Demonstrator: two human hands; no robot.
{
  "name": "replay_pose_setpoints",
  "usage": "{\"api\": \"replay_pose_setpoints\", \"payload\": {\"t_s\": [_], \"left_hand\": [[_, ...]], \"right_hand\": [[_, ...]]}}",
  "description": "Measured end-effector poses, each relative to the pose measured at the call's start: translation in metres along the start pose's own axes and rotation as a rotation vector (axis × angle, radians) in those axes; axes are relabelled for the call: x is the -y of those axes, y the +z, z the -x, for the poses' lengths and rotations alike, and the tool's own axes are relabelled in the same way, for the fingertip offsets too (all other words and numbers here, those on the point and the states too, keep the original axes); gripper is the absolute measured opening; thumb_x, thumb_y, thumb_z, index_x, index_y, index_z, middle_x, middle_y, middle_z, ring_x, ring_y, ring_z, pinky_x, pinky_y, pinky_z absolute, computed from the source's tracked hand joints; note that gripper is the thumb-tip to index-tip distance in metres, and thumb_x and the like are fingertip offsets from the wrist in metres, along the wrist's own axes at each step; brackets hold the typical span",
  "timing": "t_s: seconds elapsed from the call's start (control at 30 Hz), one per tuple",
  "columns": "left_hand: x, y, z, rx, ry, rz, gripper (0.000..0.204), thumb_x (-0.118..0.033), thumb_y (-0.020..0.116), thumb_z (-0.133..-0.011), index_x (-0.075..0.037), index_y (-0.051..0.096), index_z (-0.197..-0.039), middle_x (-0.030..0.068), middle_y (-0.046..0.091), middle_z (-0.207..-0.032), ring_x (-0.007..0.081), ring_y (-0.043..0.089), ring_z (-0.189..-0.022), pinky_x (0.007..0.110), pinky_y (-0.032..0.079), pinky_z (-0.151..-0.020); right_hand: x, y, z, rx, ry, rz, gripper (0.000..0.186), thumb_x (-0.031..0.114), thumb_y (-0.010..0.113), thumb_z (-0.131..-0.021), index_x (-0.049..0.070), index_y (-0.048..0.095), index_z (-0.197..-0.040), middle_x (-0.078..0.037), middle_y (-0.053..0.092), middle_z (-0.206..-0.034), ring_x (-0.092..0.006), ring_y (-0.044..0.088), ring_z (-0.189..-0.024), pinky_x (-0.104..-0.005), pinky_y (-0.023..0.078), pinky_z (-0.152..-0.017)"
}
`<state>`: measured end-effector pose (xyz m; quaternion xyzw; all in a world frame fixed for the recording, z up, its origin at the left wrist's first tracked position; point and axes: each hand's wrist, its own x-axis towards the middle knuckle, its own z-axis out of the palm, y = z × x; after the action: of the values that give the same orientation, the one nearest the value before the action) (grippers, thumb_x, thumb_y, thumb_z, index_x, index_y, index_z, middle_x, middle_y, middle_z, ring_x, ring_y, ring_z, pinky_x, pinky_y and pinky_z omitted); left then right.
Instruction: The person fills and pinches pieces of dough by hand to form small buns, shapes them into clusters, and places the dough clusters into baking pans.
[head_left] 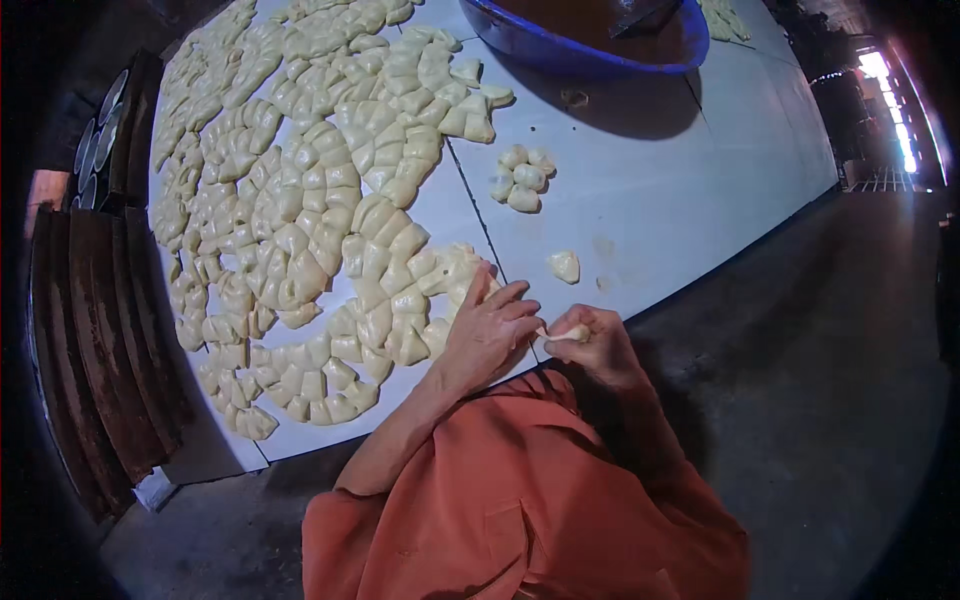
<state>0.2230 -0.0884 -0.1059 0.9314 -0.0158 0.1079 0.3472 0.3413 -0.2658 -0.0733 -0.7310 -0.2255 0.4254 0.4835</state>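
Note:
Many pale, glossy dough pieces [310, 190] lie in joined rows across the left of the table. At the near end of one row my left hand [490, 328] is laid over the dough, fingers curved around it; the part beneath the palm is hidden. Close beside it, at the table's front edge, my right hand [600, 348] is closed on a small lump of dough [577, 333]. A thin strand of dough stretches from that lump toward my left fingertips. One loose dough piece [564, 266] rests just beyond my right hand, and a cluster of several dough balls [522, 177] sits farther back.
A blue basin [590, 62] with brownish contents and a dark object in it stands at the far side of the white table [640, 190]. Dark boards [95, 330] and round metal containers [100, 140] are left of the table. Dark floor [810, 400] shows to the right.

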Motion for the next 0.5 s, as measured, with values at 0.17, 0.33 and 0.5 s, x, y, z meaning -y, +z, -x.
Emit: {"api": "replay_pose_setpoints", "payload": {"t_s": [0.17, 0.33, 0.5], "left_hand": [[-0.003, 0.008, 0.001, -0.029, -0.01, -0.017, 0.015, -0.015, 0.073, -0.077, -0.013, 0.071, -0.092, 0.0019, 0.069, -0.108, 0.0228, 0.057, -0.121, 0.056, 0.029, -0.113], [-0.014, -0.031, -0.022, -0.008, -0.184, 0.252, 0.069, -0.036, 0.081, -0.076, -0.006, 0.056, -0.133, 0.0123, 0.065, -0.118, 0.0269, 0.06, -0.116, 0.051, 0.033, -0.109], [-0.027, -0.064, -0.077, -0.083, -0.537, 0.53, 0.066, -0.041, 0.081, -0.077, -0.002, 0.062, -0.126, 0.0188, 0.071, -0.1, 0.0308, 0.071, -0.088, 0.038, 0.056, -0.081]], "right_hand": [[0.02, -0.045, 0.008, 0.197, -0.36, -0.979, 0.023, 0.002, 0.075, -0.081, -0.002, 0.065, -0.101, -0.012, 0.067, -0.093, -0.0193, 0.068, -0.077, -0.0301, 0.055, -0.066], [0.051, -0.036, -0.027, -0.167, -0.246, -0.44, 0.029, 0.001, 0.059, -0.092, -0.003, 0.059, -0.121, -0.017, 0.06, -0.122, -0.0269, 0.069, -0.098, -0.0341, 0.06, -0.083], [0.045, -0.013, -0.05, -0.039, 0.017, -0.708, 0.033, 0.009, 0.057, -0.098, 0.001, 0.056, -0.129, -0.01, 0.069, -0.108, -0.0178, 0.07, -0.094, -0.0273, 0.058, -0.079]]}}
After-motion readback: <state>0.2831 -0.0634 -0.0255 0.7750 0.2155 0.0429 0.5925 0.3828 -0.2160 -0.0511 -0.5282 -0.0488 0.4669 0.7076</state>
